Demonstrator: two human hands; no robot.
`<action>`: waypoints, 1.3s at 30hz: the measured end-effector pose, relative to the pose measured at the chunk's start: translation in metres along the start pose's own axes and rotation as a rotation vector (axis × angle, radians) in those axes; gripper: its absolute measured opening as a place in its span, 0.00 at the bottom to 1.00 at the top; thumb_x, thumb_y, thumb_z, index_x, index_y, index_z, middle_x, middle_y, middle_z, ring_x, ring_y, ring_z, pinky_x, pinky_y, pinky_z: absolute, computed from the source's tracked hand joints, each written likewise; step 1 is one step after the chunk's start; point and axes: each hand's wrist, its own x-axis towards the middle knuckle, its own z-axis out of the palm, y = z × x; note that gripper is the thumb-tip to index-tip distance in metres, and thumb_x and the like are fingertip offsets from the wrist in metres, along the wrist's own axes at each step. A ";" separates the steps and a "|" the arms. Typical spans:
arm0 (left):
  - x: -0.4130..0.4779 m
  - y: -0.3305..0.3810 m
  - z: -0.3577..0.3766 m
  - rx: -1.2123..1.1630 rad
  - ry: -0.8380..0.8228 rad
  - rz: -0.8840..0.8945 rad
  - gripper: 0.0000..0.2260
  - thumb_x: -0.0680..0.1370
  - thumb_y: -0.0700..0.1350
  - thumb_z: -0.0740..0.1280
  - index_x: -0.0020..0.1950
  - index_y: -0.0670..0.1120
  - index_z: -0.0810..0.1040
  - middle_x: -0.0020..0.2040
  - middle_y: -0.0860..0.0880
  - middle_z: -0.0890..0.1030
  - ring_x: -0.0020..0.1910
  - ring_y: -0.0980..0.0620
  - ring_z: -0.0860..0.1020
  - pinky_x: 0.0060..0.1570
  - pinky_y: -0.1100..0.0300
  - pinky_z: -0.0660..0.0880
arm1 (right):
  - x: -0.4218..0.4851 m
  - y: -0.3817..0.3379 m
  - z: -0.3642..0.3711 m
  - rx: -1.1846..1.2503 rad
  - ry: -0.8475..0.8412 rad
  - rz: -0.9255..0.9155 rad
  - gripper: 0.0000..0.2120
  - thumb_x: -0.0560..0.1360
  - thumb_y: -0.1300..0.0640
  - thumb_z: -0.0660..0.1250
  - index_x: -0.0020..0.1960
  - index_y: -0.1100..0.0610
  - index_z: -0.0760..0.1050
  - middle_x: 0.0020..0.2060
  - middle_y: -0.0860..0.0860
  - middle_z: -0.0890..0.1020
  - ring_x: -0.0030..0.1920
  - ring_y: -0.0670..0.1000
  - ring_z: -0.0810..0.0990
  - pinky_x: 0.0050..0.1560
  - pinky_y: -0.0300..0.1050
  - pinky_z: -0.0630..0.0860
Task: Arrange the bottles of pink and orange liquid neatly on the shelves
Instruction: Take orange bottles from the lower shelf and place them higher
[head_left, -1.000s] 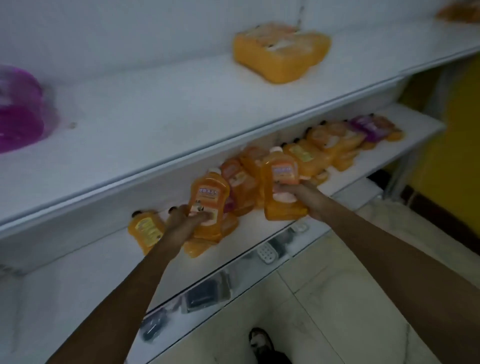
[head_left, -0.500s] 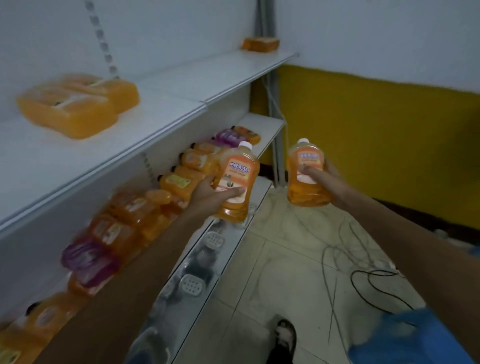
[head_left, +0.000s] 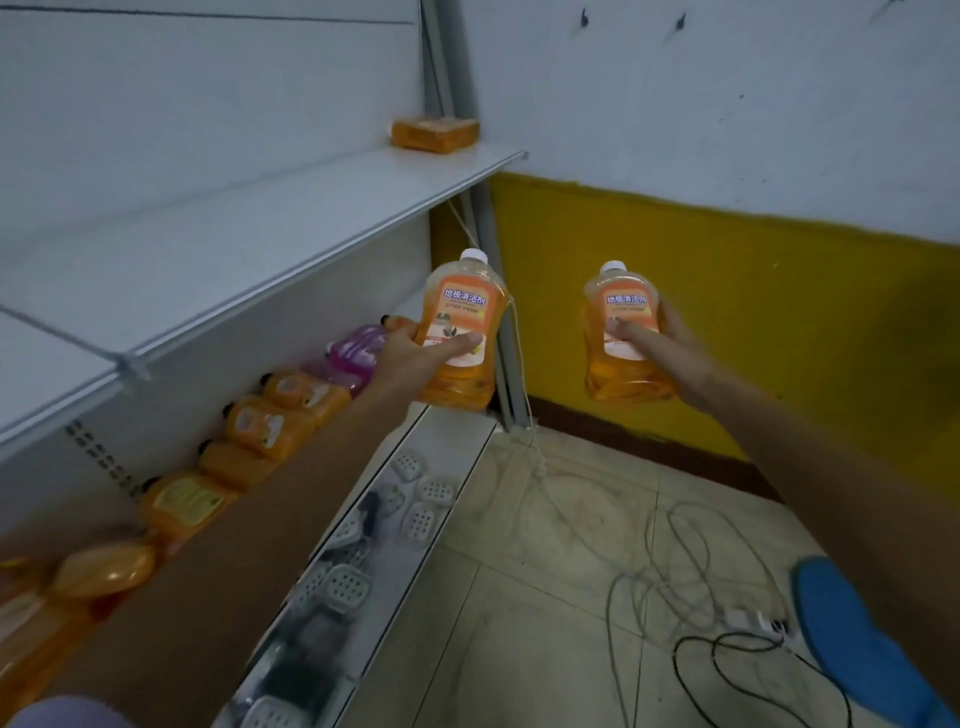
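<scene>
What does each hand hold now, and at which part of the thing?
The left hand grips the left orange bottle around its body, thumb across the label. The right hand grips the right orange bottle likewise.

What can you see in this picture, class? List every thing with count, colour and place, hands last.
Left bottle: one, orange, held upright.
Right bottle: one, orange, held upright.
Shelf bottles: several, orange, lying under the top shelf.
Pink bottles: about two, pink, near that row's far end.
Pack: one, orange, top shelf's far end.
Trays: several, white, lowest shelf.
Cables: several, white and black, floor.
Blue object: one, lower right, unclear.
Left hand: grips left bottle.
Right hand: grips right bottle.
</scene>
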 end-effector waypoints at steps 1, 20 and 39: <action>0.011 0.004 0.008 -0.004 0.016 0.001 0.20 0.68 0.50 0.76 0.55 0.47 0.74 0.50 0.49 0.80 0.49 0.49 0.79 0.48 0.54 0.78 | 0.012 -0.001 -0.002 0.015 0.012 -0.015 0.27 0.74 0.55 0.69 0.69 0.48 0.63 0.53 0.48 0.78 0.49 0.48 0.80 0.45 0.44 0.77; 0.354 0.176 0.063 0.175 0.188 0.225 0.30 0.70 0.54 0.73 0.68 0.47 0.68 0.63 0.47 0.75 0.59 0.48 0.75 0.52 0.56 0.72 | 0.404 -0.098 0.020 -0.166 -0.035 -0.289 0.37 0.71 0.47 0.72 0.73 0.46 0.55 0.63 0.52 0.73 0.58 0.56 0.76 0.59 0.57 0.75; 0.510 0.166 0.009 0.117 0.885 -0.056 0.28 0.70 0.57 0.72 0.65 0.43 0.71 0.61 0.43 0.76 0.52 0.49 0.73 0.49 0.57 0.70 | 0.653 -0.191 0.209 -0.187 -0.745 -0.562 0.36 0.69 0.46 0.73 0.71 0.44 0.58 0.55 0.45 0.74 0.53 0.50 0.76 0.44 0.41 0.75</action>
